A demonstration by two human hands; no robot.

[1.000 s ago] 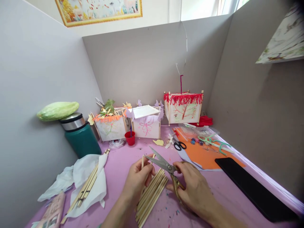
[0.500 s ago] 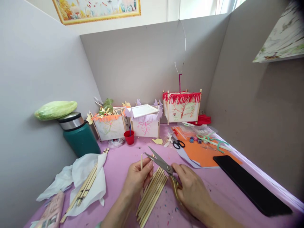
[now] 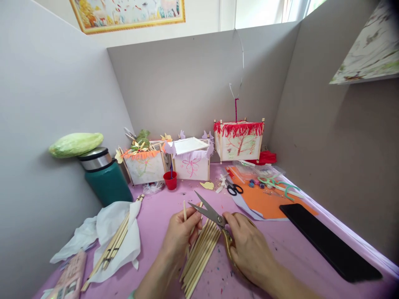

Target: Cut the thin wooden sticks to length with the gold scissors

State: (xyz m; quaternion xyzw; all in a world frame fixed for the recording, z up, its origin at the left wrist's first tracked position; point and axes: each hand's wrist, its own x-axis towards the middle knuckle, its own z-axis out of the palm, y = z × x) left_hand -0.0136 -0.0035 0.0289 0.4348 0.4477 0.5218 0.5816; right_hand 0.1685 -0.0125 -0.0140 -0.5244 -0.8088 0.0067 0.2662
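Note:
My left hand [image 3: 181, 230] is closed round thin wooden sticks [image 3: 185, 211], whose pale ends poke up above the fingers. In my right hand [image 3: 249, 243] are scissors [image 3: 220, 220] with gold handles. Their blades are spread, pointing up and left, and the lower blade lies across the tip of a stick at my left fingers; whether it touches is hard to tell. Beneath and between the hands, a row of wooden sticks [image 3: 201, 261] lies side by side on the purple tabletop [image 3: 158, 224], partly hidden by my left hand.
Three decorated paper lanterns [image 3: 240, 141] stand at the back, a red cup [image 3: 170, 181] before them. Left are a green bottle [image 3: 109, 182] with a gourd [image 3: 76, 144] on top and bundled sticks [image 3: 116, 245] on tissue. Right are black-handled scissors [image 3: 234, 189], orange paper [image 3: 258, 203] and a black slab [image 3: 330, 243].
Both hands stay nearly where they were. The scissors have shifted slightly left, their blades still spread; the view has moved a little.

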